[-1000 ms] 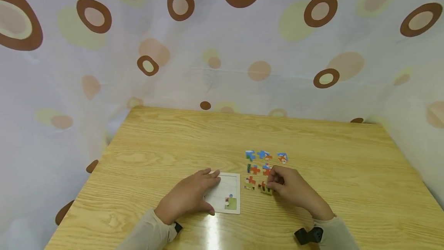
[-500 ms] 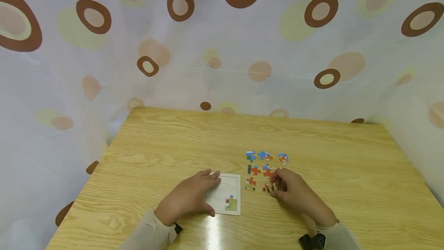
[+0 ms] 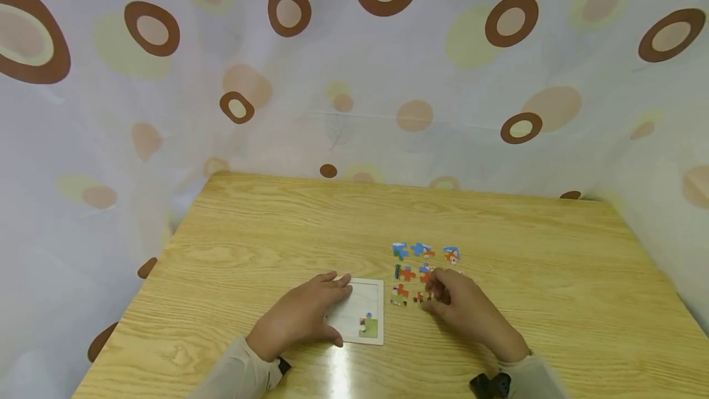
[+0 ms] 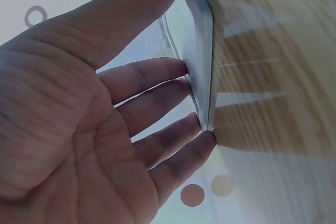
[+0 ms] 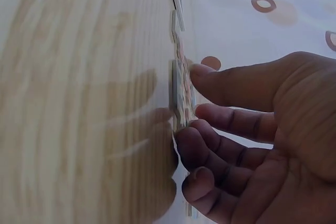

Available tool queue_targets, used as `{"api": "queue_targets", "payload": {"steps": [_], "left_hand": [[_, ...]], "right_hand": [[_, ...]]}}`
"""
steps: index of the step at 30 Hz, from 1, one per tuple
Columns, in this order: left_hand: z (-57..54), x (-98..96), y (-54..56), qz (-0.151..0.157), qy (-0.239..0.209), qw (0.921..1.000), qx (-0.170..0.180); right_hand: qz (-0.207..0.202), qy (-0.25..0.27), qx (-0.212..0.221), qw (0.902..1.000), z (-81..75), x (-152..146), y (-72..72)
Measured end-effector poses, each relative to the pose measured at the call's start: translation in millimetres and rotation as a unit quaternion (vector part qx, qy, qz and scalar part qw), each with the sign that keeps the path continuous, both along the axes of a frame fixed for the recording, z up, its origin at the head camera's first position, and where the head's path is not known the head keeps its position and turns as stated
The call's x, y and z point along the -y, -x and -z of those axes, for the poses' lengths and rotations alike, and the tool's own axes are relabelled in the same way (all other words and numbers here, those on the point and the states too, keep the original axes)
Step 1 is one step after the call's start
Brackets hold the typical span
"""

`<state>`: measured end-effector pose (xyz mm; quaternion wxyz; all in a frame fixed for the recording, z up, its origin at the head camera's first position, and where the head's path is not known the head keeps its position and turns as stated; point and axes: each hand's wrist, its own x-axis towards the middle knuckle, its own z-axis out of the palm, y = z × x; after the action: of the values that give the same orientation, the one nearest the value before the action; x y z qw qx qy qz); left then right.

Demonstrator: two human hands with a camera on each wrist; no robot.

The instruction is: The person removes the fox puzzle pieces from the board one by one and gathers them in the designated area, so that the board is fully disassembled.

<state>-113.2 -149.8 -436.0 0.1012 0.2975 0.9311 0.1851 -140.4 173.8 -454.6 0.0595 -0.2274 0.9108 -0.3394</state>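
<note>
A white square puzzle tray (image 3: pixel 380 300) lies on the table, with one green puzzle piece (image 3: pixel 370 328) in its lower right corner. My left hand (image 3: pixel 299 311) spreads over the tray's left side. Its thumb and straight fingertips rest along the tray edge (image 4: pixel 206 40) in the left wrist view. To the right, my right hand (image 3: pixel 468 310) has its fingers bent and pinches a red and green puzzle piece (image 3: pixel 418 298) with thumb and fingertips. Low against the tabletop, this piece (image 5: pixel 179 98) shows edge-on in the right wrist view; my fingers partly cover it.
Several loose pieces lie in rows right of the tray: a blue piece (image 3: pixel 400 250), a fox-face piece (image 3: pixel 451 255), a red piece (image 3: pixel 406 273) and a red-green piece (image 3: pixel 400 294). A patterned curtain (image 3: pixel 354 79) closes off the wooden table's (image 3: pixel 288 214) back and sides.
My right hand has shifted slightly right, then back left, and the piece at its fingertips has turned and moved with it. My left hand and the tray have stayed put.
</note>
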Motion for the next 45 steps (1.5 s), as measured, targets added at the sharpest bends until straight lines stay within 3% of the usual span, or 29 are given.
{"api": "queue_targets", "payload": {"steps": [13,21,31,45], "left_hand": [[-1.1,-0.2,1.9,0.006,0.002,1.0000,-0.007],[-1.4,-0.8,2.3,-0.001,-0.001,1.0000,0.006],[0.2,-1.8,2.8,-0.001,0.000,0.9999,0.013],[0.8,0.2,-0.1,0.000,-0.006,1.0000,0.006]], "right_hand": [[-0.038,0.046,-0.007,0.9982,-0.2,32.4,-3.9],[-0.058,0.022,0.012,0.9980,2.5,56.7,-11.6],[-0.113,0.009,0.029,0.9931,-0.1,76.6,-17.9],[-0.108,-0.011,0.033,0.9936,-2.2,80.7,-24.8]]}}
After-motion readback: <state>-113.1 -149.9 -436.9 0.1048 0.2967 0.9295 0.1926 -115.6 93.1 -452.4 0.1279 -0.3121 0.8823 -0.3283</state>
